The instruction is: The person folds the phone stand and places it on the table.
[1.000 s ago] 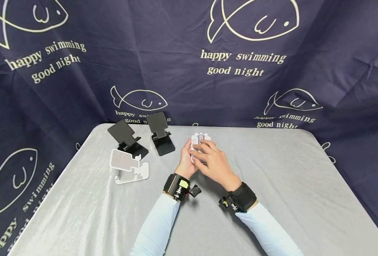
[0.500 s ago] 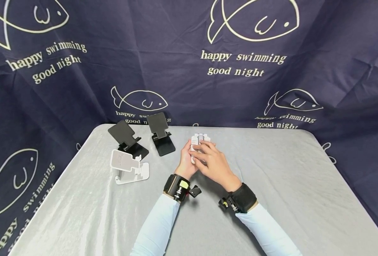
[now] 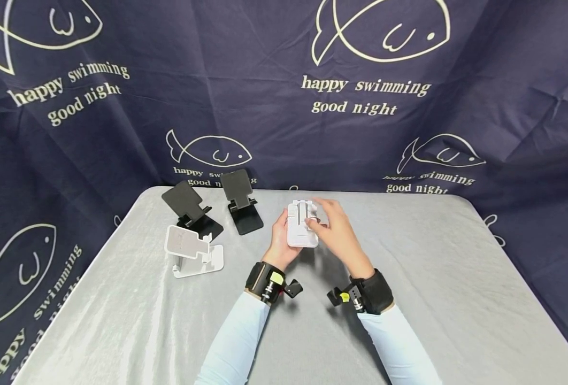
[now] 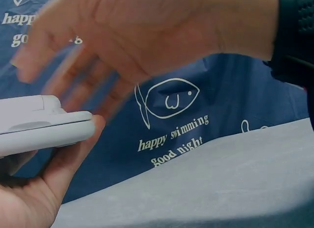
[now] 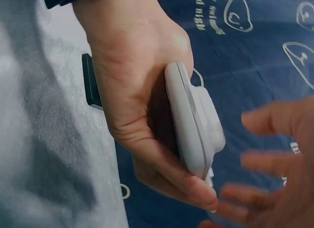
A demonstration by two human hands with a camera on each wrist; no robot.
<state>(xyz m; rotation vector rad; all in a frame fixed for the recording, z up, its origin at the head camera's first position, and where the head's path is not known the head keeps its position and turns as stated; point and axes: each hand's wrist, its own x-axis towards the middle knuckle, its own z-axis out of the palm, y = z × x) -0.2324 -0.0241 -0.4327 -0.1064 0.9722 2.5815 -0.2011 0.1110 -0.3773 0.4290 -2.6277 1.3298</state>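
**Right hand comes away from the folded white phone stand**

The folded white phone stand (image 3: pixel 299 239) is above the counter (image 3: pixel 438 267), in front of the person and towards the far edge. The left hand (image 3: pixel 279 243) holds it by itself, its palm beneath and fingers wrapped about its side; both wrist views show the stand raised and somewhat tilted.

Half a second ago the right hand (image 3: pixel 340 232) lay across the front of the stand, fingers spread over it. Now it has swung to the right and uncovered that face, so the grey central channel (image 3: pixel 302 213) shows along with most of the lower panel. The stand is flat and compact, and as far as I can judge its support depends on the left hand alone. The right fingers are loose and well spread, gripping nothing; the head view puts the thumb over the stand's right edge, but the wrist views show a gap there.

To the left, a tilted white phone stand (image 3: pixel 186 241) overlaps the base of the left black phone stand (image 3: pixel 184 199) in the head view. The right black phone stand (image 3: pixel 237 188) is nearest the left hand, with a strip of counter between. The counter runs broadly to the right of the hands; its far edge lies just beyond the held stand, backed by the navy curtain (image 3: pixel 274 96).
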